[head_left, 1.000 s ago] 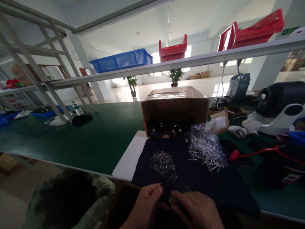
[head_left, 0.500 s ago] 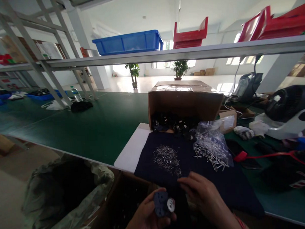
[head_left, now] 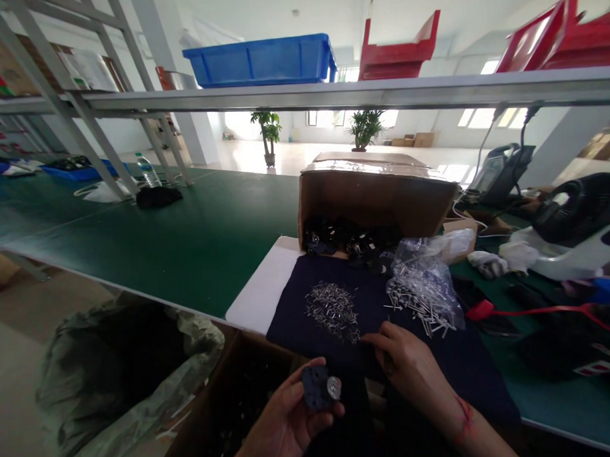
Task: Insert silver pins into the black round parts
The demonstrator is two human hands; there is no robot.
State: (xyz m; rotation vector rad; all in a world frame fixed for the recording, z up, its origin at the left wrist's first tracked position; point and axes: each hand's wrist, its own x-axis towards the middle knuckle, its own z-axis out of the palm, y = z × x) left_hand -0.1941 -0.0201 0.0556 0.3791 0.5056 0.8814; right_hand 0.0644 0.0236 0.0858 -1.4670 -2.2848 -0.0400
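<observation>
Over a navy cloth (head_left: 382, 296) at the near end of a green workbench (head_left: 160, 240), the person's left hand (head_left: 282, 422) grips a blue disc (head_left: 315, 388) between thumb and fingers, its silver centre (head_left: 333, 387) turned outward, held just off the bench edge above an open carton (head_left: 215, 398). The right hand (head_left: 414, 368) is empty, fingers loosely open, just beside a heap of loose pins (head_left: 332, 313); whether it touches the cloth I cannot tell. One disc is in hand, though how its silver centre is fitted is too small to make out. Much remains: black parts (head_left: 350, 240) lie piled in the cardboard box (head_left: 374, 199) beyond the cloth, a plastic bag (head_left: 424, 291) holds many more pins, and the heap lies scattered
</observation>
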